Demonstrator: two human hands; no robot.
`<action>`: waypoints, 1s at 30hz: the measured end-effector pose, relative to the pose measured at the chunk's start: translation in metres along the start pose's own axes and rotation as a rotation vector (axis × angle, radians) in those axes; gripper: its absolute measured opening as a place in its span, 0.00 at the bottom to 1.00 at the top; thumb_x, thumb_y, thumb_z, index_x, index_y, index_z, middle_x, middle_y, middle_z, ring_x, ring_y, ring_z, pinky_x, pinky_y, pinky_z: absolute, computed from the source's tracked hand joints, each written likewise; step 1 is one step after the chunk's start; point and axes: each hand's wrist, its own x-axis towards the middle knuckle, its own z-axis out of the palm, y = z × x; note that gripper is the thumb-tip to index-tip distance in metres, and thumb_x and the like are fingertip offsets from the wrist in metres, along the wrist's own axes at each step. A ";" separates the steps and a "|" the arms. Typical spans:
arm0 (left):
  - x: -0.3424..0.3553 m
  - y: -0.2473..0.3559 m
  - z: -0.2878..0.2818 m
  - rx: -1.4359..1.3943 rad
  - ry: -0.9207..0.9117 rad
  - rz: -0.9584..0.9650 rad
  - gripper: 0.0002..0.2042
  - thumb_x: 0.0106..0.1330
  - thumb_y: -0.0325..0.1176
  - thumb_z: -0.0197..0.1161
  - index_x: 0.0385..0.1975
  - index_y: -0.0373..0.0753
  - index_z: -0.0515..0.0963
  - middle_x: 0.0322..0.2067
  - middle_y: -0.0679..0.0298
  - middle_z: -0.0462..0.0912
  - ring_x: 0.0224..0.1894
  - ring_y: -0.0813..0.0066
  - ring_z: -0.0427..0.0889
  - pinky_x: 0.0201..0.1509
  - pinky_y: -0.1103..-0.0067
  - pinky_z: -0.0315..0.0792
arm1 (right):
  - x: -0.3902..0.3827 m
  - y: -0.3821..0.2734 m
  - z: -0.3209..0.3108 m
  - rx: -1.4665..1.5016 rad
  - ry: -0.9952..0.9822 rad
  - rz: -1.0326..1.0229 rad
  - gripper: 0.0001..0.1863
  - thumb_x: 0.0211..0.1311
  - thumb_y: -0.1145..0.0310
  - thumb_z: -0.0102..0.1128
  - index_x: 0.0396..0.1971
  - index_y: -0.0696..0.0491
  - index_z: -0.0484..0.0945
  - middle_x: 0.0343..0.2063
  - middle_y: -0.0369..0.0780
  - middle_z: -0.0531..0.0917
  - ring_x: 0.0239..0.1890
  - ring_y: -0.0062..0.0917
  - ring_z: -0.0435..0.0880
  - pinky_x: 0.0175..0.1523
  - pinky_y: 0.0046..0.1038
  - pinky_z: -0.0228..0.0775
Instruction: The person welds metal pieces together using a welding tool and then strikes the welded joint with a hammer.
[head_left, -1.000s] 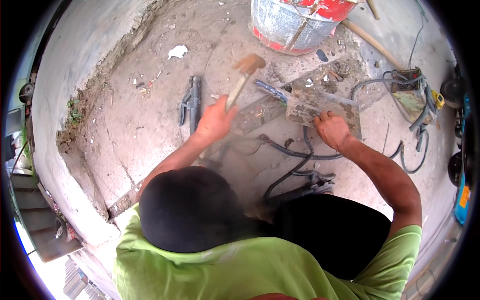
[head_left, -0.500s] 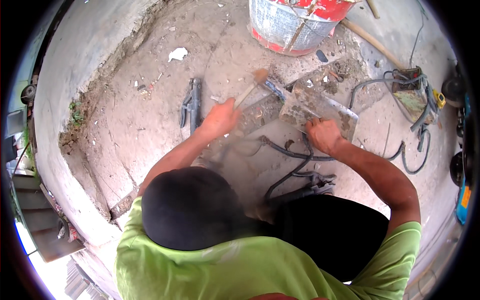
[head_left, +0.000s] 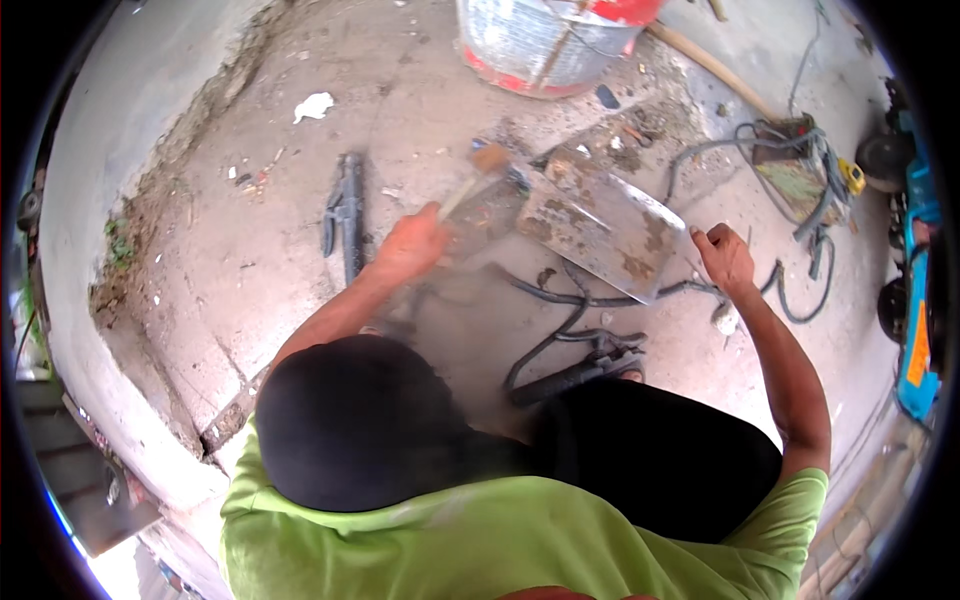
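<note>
My left hand [head_left: 412,240] grips the pale handle [head_left: 458,197] of a hammer, whose rusty head [head_left: 490,157], motion-blurred, is over the socket end [head_left: 514,178] of a dirty metal shovel blade [head_left: 600,230]. My right hand [head_left: 724,255] is just beside the blade's right corner with curled fingers; what they hold, if anything, is hidden. A dark metal clamp-like tool [head_left: 348,220] lies left of my left hand. Dark hoses [head_left: 585,300] run below the blade to another black tool [head_left: 560,378] near my knee.
A paint-spattered bucket [head_left: 545,45] stands at the top, with a long wooden handle [head_left: 710,65] beside it. At right are a cable-draped boxy device [head_left: 790,180], a yellow object [head_left: 852,178] and blue equipment [head_left: 918,370]. A broken concrete step [head_left: 125,120] borders the left.
My right hand has moved off the blade toward the right, and the blade lies turned differently. My left hand still holds the hammer near the socket. The whole view has shifted slightly.
</note>
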 end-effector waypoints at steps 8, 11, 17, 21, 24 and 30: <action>0.000 -0.007 -0.007 -0.160 -0.016 0.020 0.20 0.72 0.44 0.60 0.54 0.35 0.77 0.45 0.42 0.85 0.51 0.41 0.84 0.56 0.58 0.76 | -0.028 0.029 0.046 0.640 -0.529 0.276 0.30 0.70 0.38 0.58 0.37 0.55 0.83 0.29 0.36 0.83 0.29 0.22 0.78 0.37 0.27 0.71; -0.001 0.000 -0.004 -0.190 -0.009 -0.002 0.19 0.72 0.43 0.60 0.53 0.34 0.77 0.44 0.43 0.85 0.50 0.43 0.84 0.55 0.59 0.76 | -0.043 0.006 0.064 0.859 -0.771 0.441 0.30 0.67 0.36 0.63 0.39 0.54 0.82 0.26 0.36 0.81 0.28 0.21 0.80 0.29 0.27 0.67; -0.004 -0.001 -0.022 -0.196 0.051 0.008 0.19 0.72 0.45 0.61 0.51 0.34 0.77 0.41 0.43 0.85 0.47 0.46 0.85 0.52 0.60 0.76 | -0.045 -0.009 0.049 1.197 -0.882 0.455 0.18 0.67 0.50 0.72 0.38 0.51 0.80 0.25 0.33 0.79 0.21 0.17 0.75 0.25 0.17 0.56; -0.020 0.013 -0.052 -0.258 0.206 -0.049 0.20 0.72 0.46 0.62 0.50 0.33 0.77 0.37 0.43 0.85 0.44 0.42 0.85 0.50 0.59 0.77 | -0.049 -0.013 0.058 1.382 -0.772 0.335 0.16 0.68 0.52 0.72 0.41 0.50 0.82 0.26 0.29 0.80 0.22 0.13 0.71 0.26 0.18 0.56; -0.027 0.021 -0.065 -0.346 0.221 -0.068 0.20 0.72 0.45 0.61 0.52 0.33 0.75 0.37 0.42 0.85 0.44 0.38 0.84 0.50 0.56 0.76 | -0.069 -0.018 0.067 1.276 -0.659 0.278 0.15 0.69 0.54 0.71 0.41 0.50 0.85 0.26 0.27 0.81 0.24 0.11 0.70 0.28 0.19 0.59; 0.000 -0.031 -0.012 -0.044 0.143 -0.052 0.20 0.74 0.44 0.59 0.53 0.33 0.71 0.40 0.35 0.84 0.47 0.33 0.83 0.52 0.49 0.75 | -0.083 -0.058 0.041 1.116 -0.505 0.150 0.12 0.71 0.58 0.69 0.39 0.52 0.89 0.27 0.29 0.84 0.25 0.11 0.73 0.29 0.20 0.64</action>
